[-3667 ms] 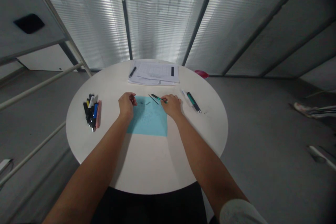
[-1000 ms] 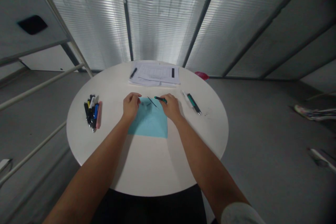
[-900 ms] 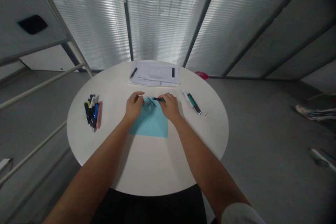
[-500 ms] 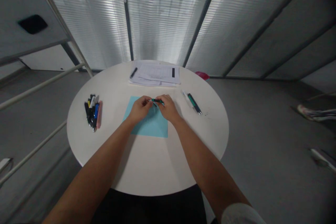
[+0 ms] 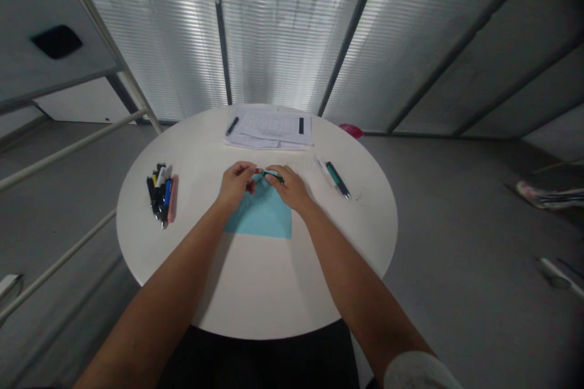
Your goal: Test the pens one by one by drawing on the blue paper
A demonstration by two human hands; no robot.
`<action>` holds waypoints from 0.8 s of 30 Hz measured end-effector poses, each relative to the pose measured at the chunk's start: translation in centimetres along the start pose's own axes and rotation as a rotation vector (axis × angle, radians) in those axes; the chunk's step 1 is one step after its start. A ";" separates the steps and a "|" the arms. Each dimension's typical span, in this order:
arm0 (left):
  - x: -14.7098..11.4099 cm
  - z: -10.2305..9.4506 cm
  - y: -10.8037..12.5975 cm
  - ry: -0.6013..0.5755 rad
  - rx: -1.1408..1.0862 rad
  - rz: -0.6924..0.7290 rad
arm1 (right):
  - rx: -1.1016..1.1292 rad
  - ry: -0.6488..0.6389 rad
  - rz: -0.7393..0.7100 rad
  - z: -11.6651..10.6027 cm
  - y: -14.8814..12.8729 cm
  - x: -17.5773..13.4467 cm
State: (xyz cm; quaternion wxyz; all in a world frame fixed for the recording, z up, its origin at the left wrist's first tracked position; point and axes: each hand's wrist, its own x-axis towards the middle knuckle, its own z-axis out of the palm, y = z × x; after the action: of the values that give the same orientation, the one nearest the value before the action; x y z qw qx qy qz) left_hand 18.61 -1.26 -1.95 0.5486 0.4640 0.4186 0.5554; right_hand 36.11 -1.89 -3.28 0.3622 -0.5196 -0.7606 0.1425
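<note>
Over a light blue sheet of paper on the round white table, my two hands meet with their fingertips close together. My right hand is closed on a green and dark pen piece, held nearly level. At its left end, the thumb and fingers of my left hand are pinched together. Something thin and dark shows beside those fingertips, too small to name. To the right lies a green and black pen, with a pale, thin piece next to it.
A bunch of pens and markers lies at the table's left. Stacked papers with a dark pen on top rest at the far edge. Small dark specks mark the tabletop at right. A white metal frame stands left of the table.
My left hand has shifted slightly left and turned, its fingers now more spread out from the pen piece. My right hand stays nearly in place.
</note>
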 end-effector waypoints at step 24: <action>-0.2 0.0 0.3 -0.037 0.090 -0.013 | -0.018 -0.028 -0.023 0.2 0.4 0.0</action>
State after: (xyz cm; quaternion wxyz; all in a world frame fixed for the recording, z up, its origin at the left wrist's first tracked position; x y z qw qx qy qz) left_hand 18.56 -1.47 -1.68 0.5385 0.4956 0.4361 0.5237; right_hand 36.25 -1.72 -3.64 0.3484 -0.5119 -0.7729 0.1387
